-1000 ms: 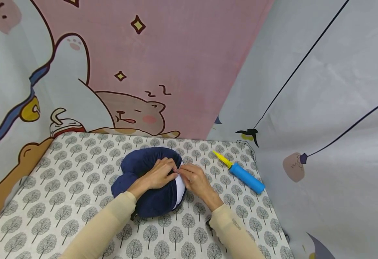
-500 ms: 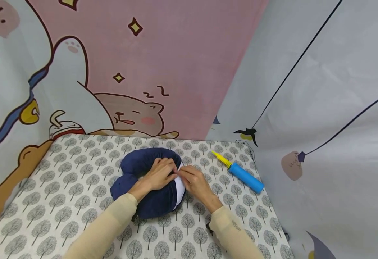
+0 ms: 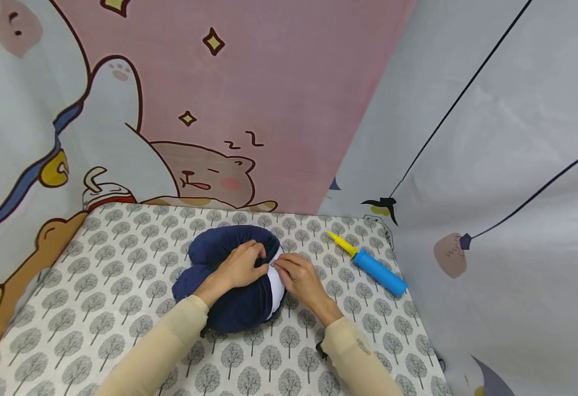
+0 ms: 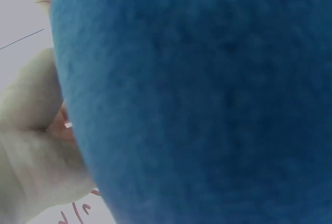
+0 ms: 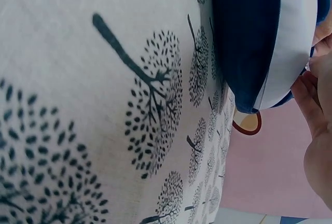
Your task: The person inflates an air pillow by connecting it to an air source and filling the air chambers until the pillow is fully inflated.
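A navy plush U-shaped neck pillow (image 3: 236, 311) lies on the table. Along its right side the cover gapes, baring a white inner cushion (image 3: 276, 291). At that gap my right hand (image 3: 299, 278) pinches a small clear valve (image 3: 273, 264) between thumb and fingertips. My left hand (image 3: 241, 265) rests across the pillow, thumb and forefinger apart beside the valve. Blue plush fills most of the left wrist view, with part of the left hand (image 4: 36, 130) at the edge. In the right wrist view, the right fingers (image 5: 311, 102) touch the white cushion; the valve is hard to make out there.
A blue hand pump (image 3: 379, 272) with a yellow nozzle (image 3: 341, 242) lies to the right of the pillow. The tree-print tablecloth (image 3: 100, 330) meets a cartoon-printed curtain (image 3: 289, 110) at the back and a pale curtain (image 3: 506, 220) on the right.
My left thumb and fingertips have drawn slightly left, away from the valve, and spread apart. The right hand keeps its pinch there. Pillow and pump stay in place.
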The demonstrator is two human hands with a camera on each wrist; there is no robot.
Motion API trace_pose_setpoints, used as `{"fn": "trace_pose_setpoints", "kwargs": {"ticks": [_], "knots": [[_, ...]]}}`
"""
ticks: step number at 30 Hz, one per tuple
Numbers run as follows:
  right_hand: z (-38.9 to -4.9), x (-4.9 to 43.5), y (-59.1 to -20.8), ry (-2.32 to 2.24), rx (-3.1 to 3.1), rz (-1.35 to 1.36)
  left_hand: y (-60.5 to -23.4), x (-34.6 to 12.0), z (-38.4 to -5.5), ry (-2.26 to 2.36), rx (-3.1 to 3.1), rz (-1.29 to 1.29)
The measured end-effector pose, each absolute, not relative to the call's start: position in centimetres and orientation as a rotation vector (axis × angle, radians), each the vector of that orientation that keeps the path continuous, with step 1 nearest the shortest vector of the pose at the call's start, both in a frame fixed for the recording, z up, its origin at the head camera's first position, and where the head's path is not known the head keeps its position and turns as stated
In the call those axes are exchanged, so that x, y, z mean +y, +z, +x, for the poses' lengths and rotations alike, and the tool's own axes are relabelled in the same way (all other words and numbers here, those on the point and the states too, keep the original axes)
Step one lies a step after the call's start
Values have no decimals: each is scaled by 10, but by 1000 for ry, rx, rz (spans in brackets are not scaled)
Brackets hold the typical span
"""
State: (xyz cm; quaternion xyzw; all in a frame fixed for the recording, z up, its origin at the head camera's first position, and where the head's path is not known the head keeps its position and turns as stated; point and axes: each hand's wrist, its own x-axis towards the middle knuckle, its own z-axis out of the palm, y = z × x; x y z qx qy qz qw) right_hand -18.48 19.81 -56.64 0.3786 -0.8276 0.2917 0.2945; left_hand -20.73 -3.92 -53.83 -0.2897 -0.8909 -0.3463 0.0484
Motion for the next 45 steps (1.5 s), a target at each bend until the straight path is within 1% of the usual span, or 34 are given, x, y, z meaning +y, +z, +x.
{"fn": "trace_pose_setpoints", "kwargs": {"ticks": [5,7,11,16,23,24,27,30,31,34,38,45], "knots": [[-182,198,-567,808,-2225,984,-549,-41,-212,-1088,-2738,-845],[-181,198,-567,821,-2241,972,-547,-40,-211,-1145,-2765,-823],[-178,198,-567,858,-2256,948,-571,-41,-224,-1181,-2797,-794],[-177,200,-566,894,-2259,936,-591,-39,-238,-1221,-2831,-708],[-174,206,-561,916,-2295,921,-596,-35,-242,-1236,-2743,-736],[-173,207,-560,924,-2307,912,-585,-35,-235,-1228,-2725,-756],[-169,208,-558,954,-2343,895,-573,-39,-226,-1290,-2677,-806],[-163,207,-556,991,-2386,869,-545,-44,-209,-1369,-2671,-873],[-162,206,-554,1002,-2401,854,-545,-46,-208,-1400,-2685,-873],[-158,202,-550,1024,-2445,790,-520,-54,-191,-1379,-2745,-887],[-156,195,-545,1057,-2478,715,-509,-67,-176,-1222,-2792,-927],[-157,188,-541,1088,-2528,669,-510,-93,-147,-1089,-2767,-1070]]}}
